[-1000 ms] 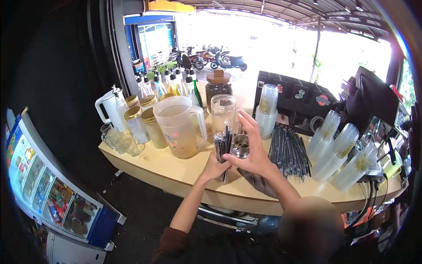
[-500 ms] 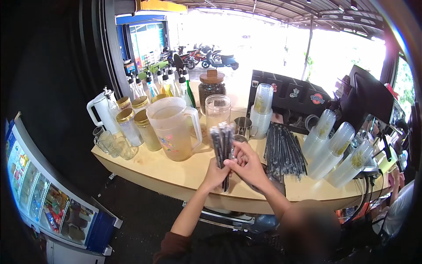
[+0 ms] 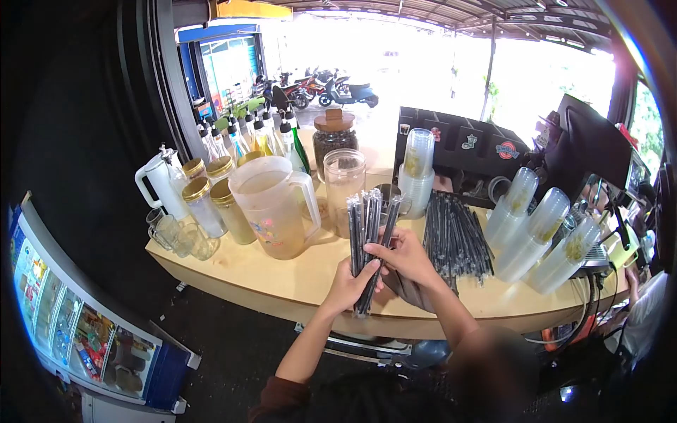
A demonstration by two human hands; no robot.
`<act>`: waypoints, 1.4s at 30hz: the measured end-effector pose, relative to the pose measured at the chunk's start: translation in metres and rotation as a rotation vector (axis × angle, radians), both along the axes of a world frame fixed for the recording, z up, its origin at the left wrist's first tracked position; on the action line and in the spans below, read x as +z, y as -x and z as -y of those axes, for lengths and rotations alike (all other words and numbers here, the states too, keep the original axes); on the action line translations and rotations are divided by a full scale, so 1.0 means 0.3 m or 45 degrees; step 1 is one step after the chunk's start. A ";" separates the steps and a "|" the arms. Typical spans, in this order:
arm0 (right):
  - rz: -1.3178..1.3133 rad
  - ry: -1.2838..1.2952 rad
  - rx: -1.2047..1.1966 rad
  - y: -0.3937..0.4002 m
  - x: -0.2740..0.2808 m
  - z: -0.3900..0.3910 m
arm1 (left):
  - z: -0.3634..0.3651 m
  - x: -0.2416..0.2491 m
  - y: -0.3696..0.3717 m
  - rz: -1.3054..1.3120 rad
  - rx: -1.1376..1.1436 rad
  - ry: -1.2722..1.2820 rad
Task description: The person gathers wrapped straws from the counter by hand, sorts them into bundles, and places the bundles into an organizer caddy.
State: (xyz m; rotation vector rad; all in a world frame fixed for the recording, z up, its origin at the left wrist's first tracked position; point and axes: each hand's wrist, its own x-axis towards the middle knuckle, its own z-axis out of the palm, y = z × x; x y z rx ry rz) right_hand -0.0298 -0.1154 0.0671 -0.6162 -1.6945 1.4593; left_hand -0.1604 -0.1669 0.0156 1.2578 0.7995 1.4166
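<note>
A bundle of black wrapped straws (image 3: pixel 365 225) stands nearly upright in front of me, over the counter's front edge. My left hand (image 3: pixel 350 284) is closed around its lower part. Higher up, on the right side, the fingers of my right hand (image 3: pixel 403 255) grip some of the straws, which lean slightly apart from the others. Just behind the bundle is a clear plastic jar (image 3: pixel 345 176) without a lid. To the right, a large pile of the same straws (image 3: pixel 455 236) lies on the counter. A metal cup behind my hands is partly hidden.
On the wooden counter (image 3: pixel 317 278), a large plastic pitcher (image 3: pixel 271 204), gold-lidded jars (image 3: pixel 201 201), glass mugs (image 3: pixel 176 236) and syrup bottles (image 3: pixel 261 137) stand left. Stacked plastic cups (image 3: pixel 532 229) stand right, near a dark monitor (image 3: pixel 589 144). Another person's arm (image 3: pixel 632 292) shows far right.
The bundle has spread at the top, with a few straws separated toward the right. My right hand has shifted slightly right, and the camera view has shifted a little.
</note>
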 end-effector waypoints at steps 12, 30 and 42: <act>0.006 0.018 -0.016 0.006 0.027 -0.003 | 0.021 0.020 0.021 0.027 0.201 -0.011; -0.168 -0.121 -0.064 -0.009 -0.021 -0.013 | 0.025 0.007 -0.013 0.113 0.248 -0.041; -0.194 0.038 -0.255 -0.099 0.023 0.046 | -0.025 -0.023 -0.061 0.051 0.207 -0.077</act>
